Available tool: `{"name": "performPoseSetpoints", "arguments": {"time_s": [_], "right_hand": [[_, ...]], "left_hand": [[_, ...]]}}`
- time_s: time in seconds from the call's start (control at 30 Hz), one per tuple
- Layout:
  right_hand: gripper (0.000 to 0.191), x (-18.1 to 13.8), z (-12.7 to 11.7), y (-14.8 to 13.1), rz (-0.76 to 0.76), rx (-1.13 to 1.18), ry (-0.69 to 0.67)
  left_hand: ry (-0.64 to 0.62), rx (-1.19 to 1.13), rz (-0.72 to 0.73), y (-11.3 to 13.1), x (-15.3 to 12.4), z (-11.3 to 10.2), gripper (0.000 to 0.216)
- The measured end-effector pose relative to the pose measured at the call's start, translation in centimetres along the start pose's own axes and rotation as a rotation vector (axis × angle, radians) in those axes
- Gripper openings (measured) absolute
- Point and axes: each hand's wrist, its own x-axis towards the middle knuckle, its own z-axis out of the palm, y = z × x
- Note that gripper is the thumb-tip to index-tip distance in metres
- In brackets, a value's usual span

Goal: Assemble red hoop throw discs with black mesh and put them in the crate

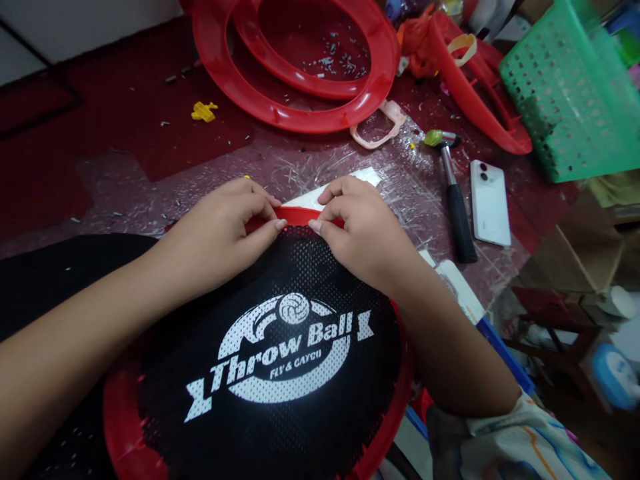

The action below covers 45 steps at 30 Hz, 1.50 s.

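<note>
A black mesh net (330,413) printed with a white "Throw Ball" logo lies across a red plastic ring (123,427) close to me. At the ring's far edge, my left hand (227,220) pinches the net's border against the red rim, thumb on top. Just to its right, my right hand (355,230) pinches the same border, its thumb also on the mesh. A short stretch of red rim shows between the two thumbs. The fingertips beneath the rim are partly hidden.
Red rings (300,113) lie at the back, with small metal bits scattered inside. To the right are a hammer (457,207), a white phone (490,203), a pink frame (377,127) and a green basket (575,100). A yellow piece (204,111) lies at the back left.
</note>
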Motion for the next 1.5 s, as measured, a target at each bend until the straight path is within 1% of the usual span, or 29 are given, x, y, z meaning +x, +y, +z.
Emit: {"name": "performPoseSetpoints", "arguments": {"time_s": [0.37, 0.53, 0.9, 1.17, 1.27, 1.37, 1.43, 1.47, 1.5], "right_hand": [[0.023, 0.3, 0.3, 0.4, 0.07, 0.002, -0.003], [0.02, 0.4, 0.1, 0.5, 0.087, 0.01, -0.03], [0.019, 0.4, -0.5, 0.9, 0.075, -0.007, -0.055], [0.021, 0.6, 0.7, 0.9, 0.054, -0.022, -0.009], [0.018, 0.6, 0.0, 1.0, 0.044, 0.023, 0.003], [0.017, 0.0, -1.5, 0.7, 0.026, 0.071, 0.027], [0.019, -0.5, -2.2, 0.1, -0.009, 0.067, -0.02], [0.019, -0.7, -2.3, -0.2, -0.03, 0.055, -0.061], [0.018, -1.0, -2.3, -0.5, -0.051, 0.037, -0.103]], "left_hand": [[-0.004, 0.008, -0.013, -0.1, 0.1, 0.0, 0.025], [0.005, 0.015, -0.005, -0.2, 0.0, 0.1, 0.026], [-0.009, 0.001, -0.011, -0.2, 0.1, 0.0, 0.025], [-0.027, -0.006, -0.019, -0.1, 0.1, 0.0, 0.028], [-0.037, 0.006, -0.039, 0.0, -0.1, -0.6, 0.029], [-0.143, 0.088, -0.097, 0.0, -0.5, -2.0, 0.03], [-0.206, 0.146, -0.144, 0.1, -0.8, -3.1, 0.029], [-0.211, 0.165, -0.17, 0.2, -0.9, -3.6, 0.029], [-0.187, 0.176, -0.191, 0.3, -0.9, -3.9, 0.029]]}}
